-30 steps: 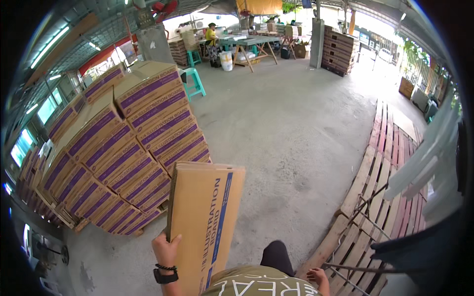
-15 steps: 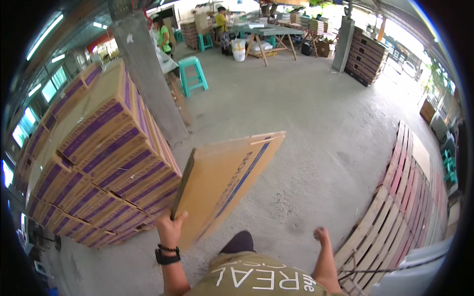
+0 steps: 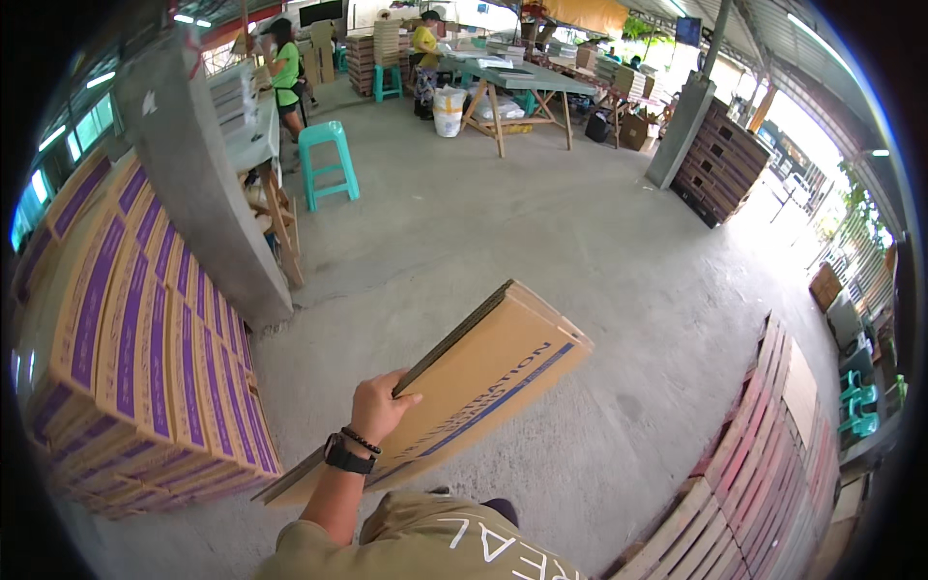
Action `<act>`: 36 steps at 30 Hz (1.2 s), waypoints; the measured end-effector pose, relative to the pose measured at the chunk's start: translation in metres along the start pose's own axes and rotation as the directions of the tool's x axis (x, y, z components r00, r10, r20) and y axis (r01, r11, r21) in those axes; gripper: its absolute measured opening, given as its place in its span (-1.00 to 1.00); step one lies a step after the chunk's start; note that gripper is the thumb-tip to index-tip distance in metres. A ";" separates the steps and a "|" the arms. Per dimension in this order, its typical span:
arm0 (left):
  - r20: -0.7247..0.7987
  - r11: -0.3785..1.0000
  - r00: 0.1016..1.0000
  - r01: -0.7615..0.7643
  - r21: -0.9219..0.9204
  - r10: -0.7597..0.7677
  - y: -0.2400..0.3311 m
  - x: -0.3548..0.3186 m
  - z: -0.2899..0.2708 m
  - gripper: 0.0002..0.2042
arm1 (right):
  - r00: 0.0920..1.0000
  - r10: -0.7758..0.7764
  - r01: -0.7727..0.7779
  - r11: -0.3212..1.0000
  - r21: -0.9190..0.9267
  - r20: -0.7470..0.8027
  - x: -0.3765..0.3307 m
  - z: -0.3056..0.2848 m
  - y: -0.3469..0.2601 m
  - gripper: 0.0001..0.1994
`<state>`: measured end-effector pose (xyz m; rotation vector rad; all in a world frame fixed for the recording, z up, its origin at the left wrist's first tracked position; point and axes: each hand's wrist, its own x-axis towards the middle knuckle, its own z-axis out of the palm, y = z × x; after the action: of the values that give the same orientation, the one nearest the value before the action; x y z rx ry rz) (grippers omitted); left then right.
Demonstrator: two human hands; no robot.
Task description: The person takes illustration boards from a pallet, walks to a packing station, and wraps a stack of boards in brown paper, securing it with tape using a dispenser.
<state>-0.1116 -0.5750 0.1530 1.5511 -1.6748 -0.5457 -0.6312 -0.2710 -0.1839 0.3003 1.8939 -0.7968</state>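
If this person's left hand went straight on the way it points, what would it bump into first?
Past the flat cardboard in its grip, the left hand seems to have a free way above the concrete floor; first in line is probably the grey-green table, though depth is unclear.

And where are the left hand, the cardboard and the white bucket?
Left hand (image 3: pixel 380 406): head view, back of hand.
Cardboard (image 3: pixel 474 372): head view, printed face.
White bucket (image 3: pixel 449 114): head view, its side wall.
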 end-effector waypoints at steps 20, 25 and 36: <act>-0.008 0.993 0.998 0.066 -0.102 -0.067 0.096 0.483 0.334 -0.68 | 0.632 -0.763 0.771 0.599 -0.217 0.135 0.172 0.210 -0.791 -0.81; -0.007 0.988 1.000 0.016 -0.152 -0.017 0.105 0.622 0.435 -0.70 | 0.544 -0.784 0.803 0.590 0.087 0.298 0.147 0.311 -0.967 -0.78; 0.116 0.981 0.993 0.010 -0.194 0.012 0.180 0.926 0.632 -0.68 | 0.961 0.226 -0.086 0.787 0.611 -0.156 0.297 0.197 -0.805 -0.84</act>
<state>-0.6742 -1.5614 0.1332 1.4003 -1.6546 -0.7882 -1.0525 -1.0440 -0.1809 0.9696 1.7368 -1.2837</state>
